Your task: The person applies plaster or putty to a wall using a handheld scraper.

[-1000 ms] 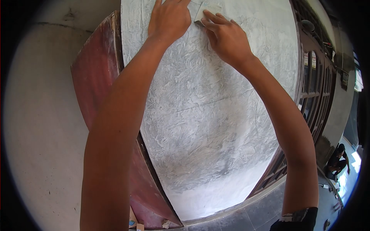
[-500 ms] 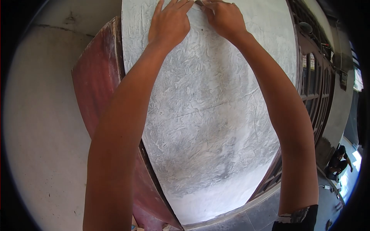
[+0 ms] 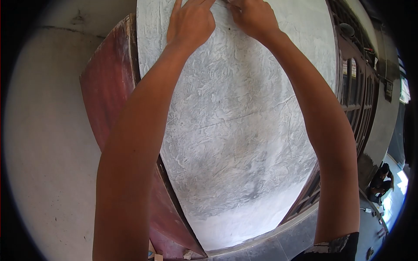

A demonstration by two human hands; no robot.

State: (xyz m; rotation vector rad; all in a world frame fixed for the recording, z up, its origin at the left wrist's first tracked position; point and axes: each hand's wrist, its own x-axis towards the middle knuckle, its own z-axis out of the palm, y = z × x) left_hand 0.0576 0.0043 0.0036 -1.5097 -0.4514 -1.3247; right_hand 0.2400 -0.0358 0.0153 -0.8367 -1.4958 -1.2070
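Both arms reach up against a rough, white-grey plastered wall (image 3: 235, 100). My left hand (image 3: 191, 21) lies against the wall at the top edge of the view, back toward me. Its fingers stretch upward, with their tips partly cut off by the frame. Close to its right is my right hand (image 3: 256, 18), its fingers curled in near the wall. A small dark thin piece shows at those fingers, mostly hidden, and I cannot tell what it is. A small dark hole (image 3: 229, 28) in the plaster sits just below and between the hands.
A dark red wooden door leaf (image 3: 106, 82) stands left of the wall panel, with a plain wall (image 3: 48, 143) beyond. At right are brown-framed windows (image 3: 352, 82). A person in dark clothes (image 3: 380, 185) crouches far right on the floor, near small objects. Grey tiles (image 3: 274, 248) run below.
Both hands have shifted slightly upward in the view, so more of the fingers is cut off. The dark piece at my right fingers shows less. The crouching person's arm has moved inward.
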